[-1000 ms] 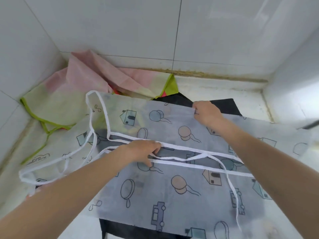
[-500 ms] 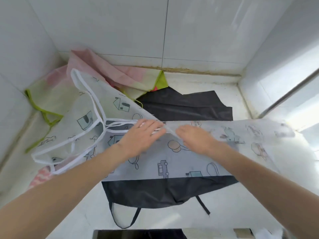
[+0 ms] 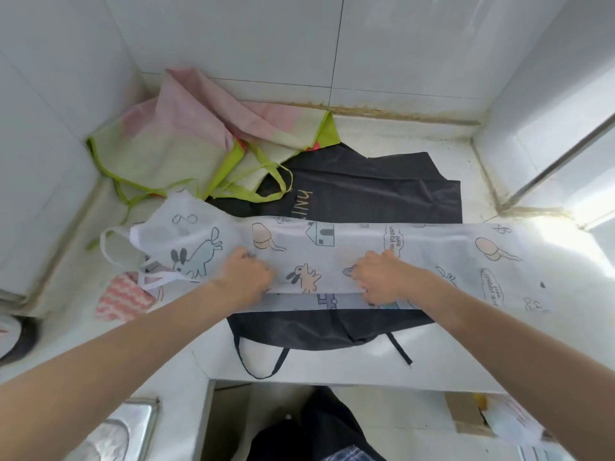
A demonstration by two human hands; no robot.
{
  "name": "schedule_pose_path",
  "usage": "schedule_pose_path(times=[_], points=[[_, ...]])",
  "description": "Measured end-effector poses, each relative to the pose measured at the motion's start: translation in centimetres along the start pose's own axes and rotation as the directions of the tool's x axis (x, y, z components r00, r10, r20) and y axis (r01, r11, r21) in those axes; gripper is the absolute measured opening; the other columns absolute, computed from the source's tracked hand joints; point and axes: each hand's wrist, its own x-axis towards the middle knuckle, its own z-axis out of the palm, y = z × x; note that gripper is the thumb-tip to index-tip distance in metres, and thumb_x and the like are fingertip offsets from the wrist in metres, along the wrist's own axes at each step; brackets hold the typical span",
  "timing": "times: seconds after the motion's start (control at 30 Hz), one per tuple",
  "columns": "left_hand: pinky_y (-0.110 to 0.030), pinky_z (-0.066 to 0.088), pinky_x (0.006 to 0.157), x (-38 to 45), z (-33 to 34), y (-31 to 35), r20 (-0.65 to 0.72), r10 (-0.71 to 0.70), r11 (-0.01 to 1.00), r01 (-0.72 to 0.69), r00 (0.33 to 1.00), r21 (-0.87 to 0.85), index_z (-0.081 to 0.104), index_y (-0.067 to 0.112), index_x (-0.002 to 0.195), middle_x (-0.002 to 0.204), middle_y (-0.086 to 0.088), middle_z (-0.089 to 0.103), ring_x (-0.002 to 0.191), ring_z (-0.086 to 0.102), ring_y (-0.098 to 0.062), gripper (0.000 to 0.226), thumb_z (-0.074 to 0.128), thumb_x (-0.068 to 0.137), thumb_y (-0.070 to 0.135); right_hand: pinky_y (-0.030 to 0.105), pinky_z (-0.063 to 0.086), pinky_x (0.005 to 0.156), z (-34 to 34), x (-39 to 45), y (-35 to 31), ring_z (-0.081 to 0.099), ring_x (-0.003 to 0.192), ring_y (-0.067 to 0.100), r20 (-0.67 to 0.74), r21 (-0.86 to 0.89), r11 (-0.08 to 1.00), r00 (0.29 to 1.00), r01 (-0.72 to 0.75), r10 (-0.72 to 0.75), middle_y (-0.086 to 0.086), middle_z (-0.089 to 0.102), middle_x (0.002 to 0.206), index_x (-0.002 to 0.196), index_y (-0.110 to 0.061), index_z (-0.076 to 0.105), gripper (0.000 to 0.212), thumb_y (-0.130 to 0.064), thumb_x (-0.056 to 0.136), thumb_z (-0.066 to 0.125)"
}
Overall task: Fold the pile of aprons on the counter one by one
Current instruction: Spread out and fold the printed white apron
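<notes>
A white see-through apron point(image 3: 332, 247) printed with cartoon animals and houses lies across the counter as a long narrow strip, folded lengthwise. Its white straps point(image 3: 109, 247) trail off the left end. My left hand point(image 3: 244, 277) and my right hand point(image 3: 379, 276) sit on the strip's near edge, a short way apart, with fingers curled onto the cloth's folded edge. Under the strip lies a black apron point(image 3: 372, 194), spread flat, its ties hanging over the counter's front edge. A pink and pale green apron point(image 3: 186, 138) with lime trim is crumpled in the back left corner.
A pink-and-white striped cloth point(image 3: 119, 299) lies at the strip's left end. Tiled walls close the counter at the back, left and right. The counter's front edge point(image 3: 332, 374) is near me, with a steel sink point(image 3: 113, 427) at lower left.
The white apron's far half has been folded over toward me, turning it into a narrow strip. Both hands moved from the middle to the near edge and spread apart.
</notes>
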Motion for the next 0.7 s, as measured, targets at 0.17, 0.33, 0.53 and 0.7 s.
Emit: schedule_pose_path(times=[0.17, 0.33, 0.53, 0.7], points=[[-0.044, 0.03, 0.101, 0.4, 1.9, 0.7, 0.096, -0.071, 0.987, 0.084, 0.993, -0.136, 0.047, 0.019, 0.124, 0.123, -0.002, 0.053, 0.115, 0.05, -0.026, 0.035, 0.049, 0.089, 0.019, 0.04, 0.038, 0.083, 0.4, 0.3, -1.0, 0.03, 0.095, 0.02, 0.104, 0.09, 0.996, 0.995, -0.014, 0.005, 0.001, 0.033, 0.096, 0.066, -0.016, 0.038, 0.026, -0.02, 0.088, 0.052], [-0.047, 0.031, 0.097, 0.1, 0.9, 1.9, 0.168, -0.085, 0.996, 0.081, 0.982, 0.028, 0.05, 0.017, 0.121, 0.118, 0.0, 0.058, 0.109, 0.054, -0.027, 0.033, 0.055, 0.089, 0.023, 0.042, 0.044, 0.074, 0.9, 0.2, -0.9, 0.03, 0.098, 0.023, 0.168, 0.264, 0.963, 0.986, -0.056, 0.011, 0.002, 0.03, 0.1, 0.061, -0.018, 0.038, 0.029, -0.019, 0.082, 0.058], [-0.036, 0.028, 0.094, -1.2, -1.3, 1.1, 0.052, 0.029, 0.999, -0.031, 0.998, 0.03, 0.043, 0.018, 0.08, 0.082, 0.0, 0.053, 0.092, 0.056, -0.021, 0.011, 0.043, 0.09, 0.019, 0.041, 0.039, 0.075, 0.2, 0.7, -1.8, 0.023, 0.121, 0.028, 0.305, 0.19, 0.977, 0.952, -0.094, 0.032, 0.006, 0.028, 0.123, 0.069, -0.018, 0.048, 0.021, -0.027, 0.085, 0.058], [-0.036, 0.027, 0.091, -1.1, 0.2, 0.4, 0.216, 0.122, 0.988, -0.097, 0.969, -0.121, 0.044, 0.019, 0.071, 0.066, 0.006, 0.039, 0.08, 0.045, -0.021, 0.015, 0.049, 0.085, 0.02, 0.044, 0.037, 0.085, -0.1, 0.4, -2.7, 0.025, 0.119, 0.025, 0.306, 0.113, 0.992, 0.952, -0.062, 0.025, 0.003, 0.033, 0.114, 0.083, -0.015, 0.058, 0.034, -0.048, 0.08, 0.065]])
